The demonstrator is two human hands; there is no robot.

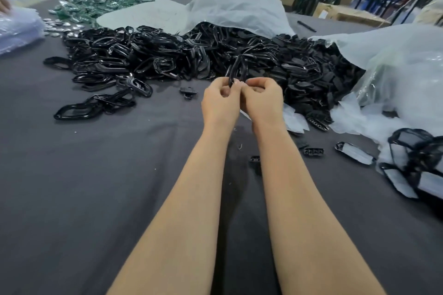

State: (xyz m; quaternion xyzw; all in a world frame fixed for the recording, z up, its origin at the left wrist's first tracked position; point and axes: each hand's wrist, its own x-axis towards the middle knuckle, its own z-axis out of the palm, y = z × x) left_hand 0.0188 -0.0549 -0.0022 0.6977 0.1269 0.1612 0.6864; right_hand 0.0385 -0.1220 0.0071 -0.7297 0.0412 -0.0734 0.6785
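Between left grip point(219, 100), right grip point(262, 100), black frame point(237, 67)

Grey-clothed table point(72, 199) | black frames heap point(167, 55) — white bags point(227, 2) | green-silver pieces point(96, 5) | small black clips point(314, 151) — pen point(306, 26)

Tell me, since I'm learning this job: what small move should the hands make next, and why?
Probably press the near end of the black frame firmly between the fingertips. The left hand and right hand both pinch it there, close together, raised above the gray cloth before the pile; what lies between the fingers is hidden.
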